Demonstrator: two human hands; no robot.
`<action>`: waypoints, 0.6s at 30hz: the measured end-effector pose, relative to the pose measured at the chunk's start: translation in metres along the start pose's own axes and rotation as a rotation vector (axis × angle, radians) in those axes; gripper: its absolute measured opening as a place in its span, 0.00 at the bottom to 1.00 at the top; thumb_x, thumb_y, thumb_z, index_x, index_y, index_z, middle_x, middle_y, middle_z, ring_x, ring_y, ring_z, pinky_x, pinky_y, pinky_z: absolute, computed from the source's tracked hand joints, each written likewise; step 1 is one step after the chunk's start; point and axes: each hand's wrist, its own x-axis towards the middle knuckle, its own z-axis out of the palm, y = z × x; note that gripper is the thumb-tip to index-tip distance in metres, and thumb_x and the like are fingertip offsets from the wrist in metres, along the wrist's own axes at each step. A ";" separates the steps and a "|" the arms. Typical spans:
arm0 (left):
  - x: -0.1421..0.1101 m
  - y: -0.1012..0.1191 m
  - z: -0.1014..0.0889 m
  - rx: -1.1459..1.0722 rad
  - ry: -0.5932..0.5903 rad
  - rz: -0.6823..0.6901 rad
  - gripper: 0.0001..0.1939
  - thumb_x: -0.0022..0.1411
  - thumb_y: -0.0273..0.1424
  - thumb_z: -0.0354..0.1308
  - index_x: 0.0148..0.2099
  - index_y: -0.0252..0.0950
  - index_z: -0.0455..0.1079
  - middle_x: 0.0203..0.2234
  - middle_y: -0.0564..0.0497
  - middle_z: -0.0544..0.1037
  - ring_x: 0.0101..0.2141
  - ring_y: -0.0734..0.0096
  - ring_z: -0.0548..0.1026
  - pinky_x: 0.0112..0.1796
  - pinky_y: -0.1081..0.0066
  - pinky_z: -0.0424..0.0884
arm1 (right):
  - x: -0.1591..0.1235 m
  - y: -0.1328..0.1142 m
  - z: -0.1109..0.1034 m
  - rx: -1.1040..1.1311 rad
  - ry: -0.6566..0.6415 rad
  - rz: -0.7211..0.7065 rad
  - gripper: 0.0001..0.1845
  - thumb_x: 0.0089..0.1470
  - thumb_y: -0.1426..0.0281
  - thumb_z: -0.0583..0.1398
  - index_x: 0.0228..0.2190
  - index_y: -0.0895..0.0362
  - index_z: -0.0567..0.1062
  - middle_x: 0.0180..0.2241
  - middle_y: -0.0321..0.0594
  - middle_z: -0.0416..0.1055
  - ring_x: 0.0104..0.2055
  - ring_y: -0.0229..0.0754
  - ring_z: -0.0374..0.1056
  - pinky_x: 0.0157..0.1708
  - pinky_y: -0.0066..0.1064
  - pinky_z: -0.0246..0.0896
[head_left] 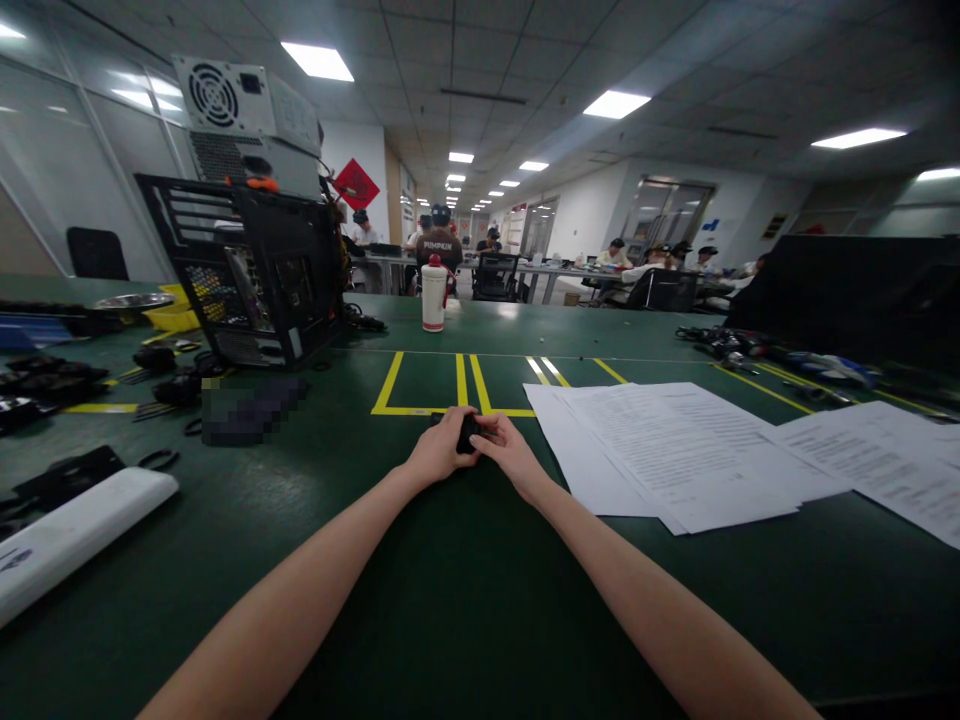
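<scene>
Both hands meet around a small black object [469, 432] in the middle of the green table [465, 580]. Its kind is not clear, as my fingers cover much of it. My left hand [444, 445] wraps it from the left side. From the right, the thumb and fingers of my right hand [506, 448] press on its near right side. Just beyond the hands run yellow tape lines [405, 411] on the table top.
Printed papers [675, 455] lie to the right. An open black computer case [277, 270] carries a power supply [232, 95] at back left. A white bottle [433, 295] stands ahead. At left lies a long white object [90, 535]; tools [727, 345] lie far right. People sit beyond.
</scene>
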 end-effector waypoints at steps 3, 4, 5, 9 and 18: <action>0.001 0.000 0.001 -0.009 0.009 -0.004 0.29 0.48 0.34 0.56 0.51 0.39 0.49 0.46 0.47 0.61 0.42 0.61 0.68 0.40 0.61 0.66 | 0.001 0.000 0.001 -0.041 0.044 -0.007 0.12 0.45 0.66 0.57 0.35 0.53 0.67 0.40 0.37 0.64 0.46 0.41 0.60 0.46 0.37 0.55; 0.001 0.000 0.002 -0.008 0.014 -0.004 0.29 0.48 0.34 0.57 0.51 0.39 0.49 0.46 0.47 0.61 0.42 0.60 0.68 0.40 0.61 0.66 | 0.002 0.001 0.001 -0.050 0.060 0.000 0.12 0.45 0.66 0.57 0.35 0.53 0.67 0.40 0.37 0.64 0.46 0.41 0.59 0.46 0.37 0.55; 0.001 -0.001 0.002 -0.006 0.018 -0.003 0.29 0.48 0.34 0.57 0.51 0.39 0.50 0.46 0.47 0.62 0.43 0.60 0.68 0.40 0.61 0.66 | 0.004 0.002 0.001 -0.053 0.078 0.011 0.13 0.44 0.67 0.57 0.36 0.54 0.66 0.40 0.38 0.64 0.46 0.41 0.59 0.46 0.37 0.54; 0.002 -0.001 0.002 -0.008 0.021 -0.005 0.29 0.48 0.33 0.57 0.51 0.39 0.50 0.46 0.47 0.62 0.43 0.60 0.67 0.41 0.61 0.65 | 0.007 0.006 0.000 -0.026 0.085 0.079 0.16 0.44 0.67 0.57 0.38 0.55 0.66 0.40 0.40 0.65 0.45 0.42 0.60 0.46 0.38 0.53; 0.002 -0.002 0.002 -0.006 0.008 0.002 0.29 0.48 0.33 0.57 0.51 0.39 0.49 0.46 0.47 0.61 0.42 0.61 0.68 0.39 0.62 0.66 | 0.004 0.008 0.000 0.019 0.035 0.019 0.16 0.41 0.67 0.59 0.36 0.54 0.65 0.37 0.37 0.65 0.43 0.40 0.61 0.45 0.37 0.53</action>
